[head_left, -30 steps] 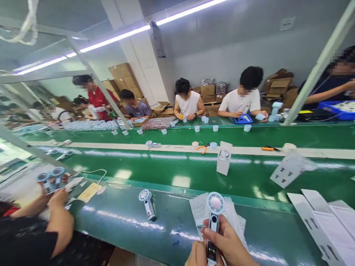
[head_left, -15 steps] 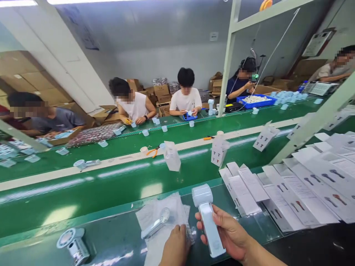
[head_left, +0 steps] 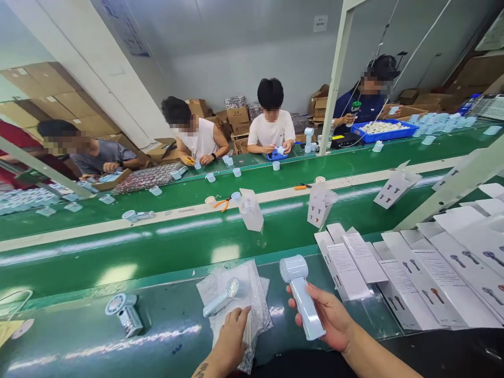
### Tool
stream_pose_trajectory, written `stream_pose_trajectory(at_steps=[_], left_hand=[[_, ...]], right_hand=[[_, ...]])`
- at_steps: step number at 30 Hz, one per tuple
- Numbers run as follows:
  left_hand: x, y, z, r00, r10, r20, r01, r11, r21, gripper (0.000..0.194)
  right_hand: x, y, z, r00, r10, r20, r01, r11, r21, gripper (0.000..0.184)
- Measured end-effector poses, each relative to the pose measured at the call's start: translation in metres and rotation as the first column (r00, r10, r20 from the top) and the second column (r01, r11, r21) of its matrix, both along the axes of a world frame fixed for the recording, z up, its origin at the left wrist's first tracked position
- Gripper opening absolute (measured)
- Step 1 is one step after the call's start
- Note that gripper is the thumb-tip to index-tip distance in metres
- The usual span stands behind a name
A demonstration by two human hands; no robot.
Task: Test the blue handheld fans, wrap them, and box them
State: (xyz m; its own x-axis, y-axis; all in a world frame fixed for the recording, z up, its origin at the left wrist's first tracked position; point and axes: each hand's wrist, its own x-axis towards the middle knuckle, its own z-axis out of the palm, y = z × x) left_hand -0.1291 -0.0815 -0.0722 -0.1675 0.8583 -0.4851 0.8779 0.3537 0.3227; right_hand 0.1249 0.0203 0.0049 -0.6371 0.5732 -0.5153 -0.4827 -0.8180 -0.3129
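Note:
My right hand [head_left: 331, 317] is closed around the handle of a light-blue handheld fan [head_left: 295, 270], held upright and slightly tilted above the bench. My left hand [head_left: 231, 336] lies over a stack of clear bubble-wrap bags [head_left: 258, 294], its fingers stretched out and apart. On that same stack, just beyond my left fingertips, rests a second light-blue handheld fan [head_left: 220, 302] with its round grille facing up. Farther left, another light-blue fan [head_left: 125, 314] stands by itself on the green bench, its handle towards me.
Flattened white printed boxes [head_left: 354, 262] overlap at right. Upright white boxes [head_left: 251, 210] stand on the green conveyor [head_left: 165, 252]. Orange-handled pliers [head_left: 225, 203] lie on the white strip. Co-workers sit across, near a blue tray [head_left: 384, 135] of small white parts. A pale post [head_left: 334, 79] rises between.
The view has shifted, showing more bench on the left. My left hand has drawn back towards me and its fingers have spread over the bags. The fan stays in my right hand.

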Motion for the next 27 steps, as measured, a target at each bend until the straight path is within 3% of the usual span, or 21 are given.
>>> stream_pose_trajectory(at_steps=[1,3,5,9,14,18,22,27], left_hand=[[0.000,-0.008,-0.004,0.998,0.007,-0.058,-0.005,1.000,0.024,0.074],[-0.002,-0.022,-0.011,0.996,0.026,-0.088,-0.019,0.996,0.086,0.054],[-0.007,-0.030,-0.014,0.999,0.027,-0.024,-0.023,0.990,0.141,0.042],[-0.019,-0.035,-0.011,0.992,0.001,0.123,-0.023,0.984,0.177,0.043],[-0.024,-0.035,-0.011,0.923,0.180,0.339,-0.255,0.948,0.191,0.035],[-0.021,-0.023,-0.013,0.865,0.293,0.407,-0.404,0.888,0.219,0.036],[-0.013,-0.021,0.011,0.856,0.219,0.468,-0.372,0.889,0.266,0.027],[-0.009,-0.025,0.072,0.899,-0.038,0.436,-0.187,0.867,0.461,0.025]], right_hand=[[-0.001,-0.002,-0.001,1.000,-0.005,0.026,0.005,1.000,-0.021,0.025],[-0.004,-0.006,-0.004,0.997,0.005,0.071,-0.001,0.998,-0.055,0.022],[-0.007,-0.011,-0.007,0.995,0.029,0.095,-0.022,0.997,-0.078,0.021],[-0.015,-0.019,-0.014,0.986,0.066,0.151,-0.051,0.993,-0.102,0.021],[-0.027,-0.027,-0.018,0.963,0.106,0.249,-0.091,0.993,-0.073,0.025],[-0.035,-0.037,-0.019,0.938,0.257,0.233,-0.253,0.966,-0.048,0.033],[-0.049,-0.045,-0.029,0.954,0.241,0.177,-0.234,0.970,-0.060,0.029],[-0.065,-0.038,-0.046,0.983,0.120,0.139,-0.094,0.979,-0.181,0.024]])
